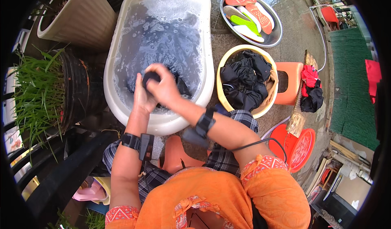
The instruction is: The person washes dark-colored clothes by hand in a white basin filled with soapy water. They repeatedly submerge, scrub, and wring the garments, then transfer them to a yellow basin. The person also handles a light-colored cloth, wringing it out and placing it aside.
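A white plastic tub holds grey, sudsy water, with dark cloth partly under the surface near its close end. Above that end my left hand supports a bunched black cloth from the left and below. From the right, my right hand presses on the same cloth, its fingers curled over the top; it is slightly blurred. Each wrist wears a black strap with a device.
Right of the tub stand a yellow basin of dark clothes and a metal basin of insoles. Beyond are an orange stool, a wooden washboard with red and black cloths, and a red basin. Planters flank the left.
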Tool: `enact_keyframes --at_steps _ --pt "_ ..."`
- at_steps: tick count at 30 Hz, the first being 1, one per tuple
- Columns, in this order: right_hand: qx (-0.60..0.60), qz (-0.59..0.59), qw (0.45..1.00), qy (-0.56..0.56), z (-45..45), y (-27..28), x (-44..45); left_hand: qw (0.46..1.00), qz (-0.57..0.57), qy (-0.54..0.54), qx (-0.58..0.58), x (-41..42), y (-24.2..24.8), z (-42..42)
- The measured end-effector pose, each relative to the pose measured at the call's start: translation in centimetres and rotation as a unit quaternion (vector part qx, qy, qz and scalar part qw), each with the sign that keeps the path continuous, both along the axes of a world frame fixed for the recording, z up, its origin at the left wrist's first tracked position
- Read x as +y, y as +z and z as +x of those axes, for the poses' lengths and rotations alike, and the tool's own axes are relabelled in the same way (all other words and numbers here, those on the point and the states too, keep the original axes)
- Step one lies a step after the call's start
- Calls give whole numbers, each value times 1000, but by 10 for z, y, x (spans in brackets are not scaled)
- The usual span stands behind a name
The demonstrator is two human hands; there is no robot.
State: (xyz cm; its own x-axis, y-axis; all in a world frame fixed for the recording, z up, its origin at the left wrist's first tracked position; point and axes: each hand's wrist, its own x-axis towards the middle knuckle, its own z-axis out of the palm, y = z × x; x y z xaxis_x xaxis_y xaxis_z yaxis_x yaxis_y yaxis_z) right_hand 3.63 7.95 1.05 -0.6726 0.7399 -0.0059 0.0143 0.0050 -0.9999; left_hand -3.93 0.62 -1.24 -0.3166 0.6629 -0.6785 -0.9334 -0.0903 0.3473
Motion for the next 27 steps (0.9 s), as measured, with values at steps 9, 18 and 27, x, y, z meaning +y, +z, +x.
enact_keyframes --at_steps 9,18,27 --pt "-65 155 976 -142 8 16 1 965 -96 80 232 16 -13 15" --pt "-64 71 993 -67 0 -26 14 978 -121 98 137 20 24 24" --pt "-104 198 949 -224 8 -108 86 953 -182 67 232 3 23 -24"
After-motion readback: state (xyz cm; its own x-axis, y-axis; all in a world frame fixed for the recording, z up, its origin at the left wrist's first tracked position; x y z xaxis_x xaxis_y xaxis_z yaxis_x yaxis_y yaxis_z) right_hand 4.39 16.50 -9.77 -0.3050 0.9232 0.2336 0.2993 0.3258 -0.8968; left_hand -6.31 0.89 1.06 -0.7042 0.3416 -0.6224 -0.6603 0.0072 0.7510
